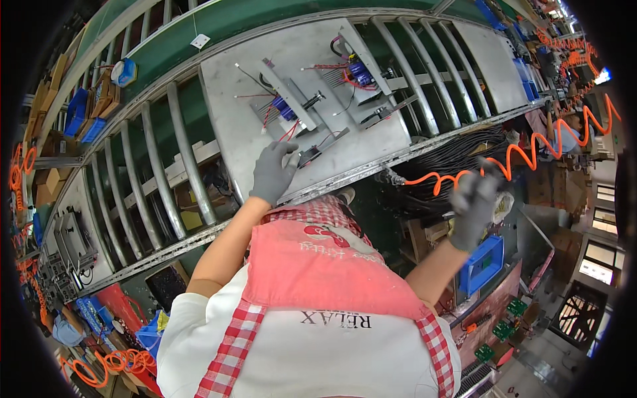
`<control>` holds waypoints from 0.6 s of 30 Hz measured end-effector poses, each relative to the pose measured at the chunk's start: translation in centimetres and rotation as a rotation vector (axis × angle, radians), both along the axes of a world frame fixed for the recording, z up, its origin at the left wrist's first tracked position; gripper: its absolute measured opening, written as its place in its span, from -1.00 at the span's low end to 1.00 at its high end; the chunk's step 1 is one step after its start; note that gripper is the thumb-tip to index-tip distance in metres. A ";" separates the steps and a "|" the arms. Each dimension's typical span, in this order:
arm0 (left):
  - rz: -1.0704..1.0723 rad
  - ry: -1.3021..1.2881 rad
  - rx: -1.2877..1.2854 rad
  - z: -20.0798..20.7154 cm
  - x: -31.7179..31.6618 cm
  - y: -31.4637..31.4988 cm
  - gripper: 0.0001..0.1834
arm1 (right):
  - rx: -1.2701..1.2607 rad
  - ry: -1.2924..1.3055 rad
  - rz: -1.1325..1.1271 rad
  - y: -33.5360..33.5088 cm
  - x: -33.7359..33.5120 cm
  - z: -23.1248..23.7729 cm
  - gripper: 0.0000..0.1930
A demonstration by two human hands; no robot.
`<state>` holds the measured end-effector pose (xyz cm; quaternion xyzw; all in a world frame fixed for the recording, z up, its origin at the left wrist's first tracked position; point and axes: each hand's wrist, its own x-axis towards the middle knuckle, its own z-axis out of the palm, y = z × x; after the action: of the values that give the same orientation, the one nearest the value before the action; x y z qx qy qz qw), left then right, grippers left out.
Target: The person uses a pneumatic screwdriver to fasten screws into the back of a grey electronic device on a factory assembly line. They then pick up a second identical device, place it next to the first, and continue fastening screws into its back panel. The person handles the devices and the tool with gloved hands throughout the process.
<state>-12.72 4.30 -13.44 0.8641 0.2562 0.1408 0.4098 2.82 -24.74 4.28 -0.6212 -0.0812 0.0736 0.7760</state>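
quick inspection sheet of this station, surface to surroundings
surface: grey metal pallet on a roller conveyor
job's things: two metal assemblies with blue parts and red wires lie on the pallet
clutter: blue bin at lower right, green circuit boards beyond it
hands: gloved left hand rests at the pallet's near edge; gloved right hand is raised off the line, blurred, holding something unclear
cables: orange coiled hose by the right hand; black cable bundle under the line
surroundings: other stations and bins along the line

one head-worn fisheye view, steeply downward and close over the person's chest, toward the roller conveyor (159, 192)
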 end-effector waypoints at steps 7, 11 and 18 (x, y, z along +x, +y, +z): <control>-0.307 0.186 -0.180 -4.7 4.9 2.5 -0.43 | -0.365 0.318 0.484 8.6 -3.7 -13.1 -0.43; -0.547 0.457 -0.456 -3.3 8.6 3.4 -0.44 | -0.249 0.408 0.542 10.1 -6.0 -12.4 -0.45; -0.575 0.085 -0.359 -3.1 4.5 3.2 -0.62 | -0.425 0.321 0.414 10.4 -5.0 -13.7 -0.66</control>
<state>-8.24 7.46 -16.58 0.8201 0.0399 -0.0642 0.5672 -2.19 -14.29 -9.42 -0.7198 -0.0652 0.3420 0.6006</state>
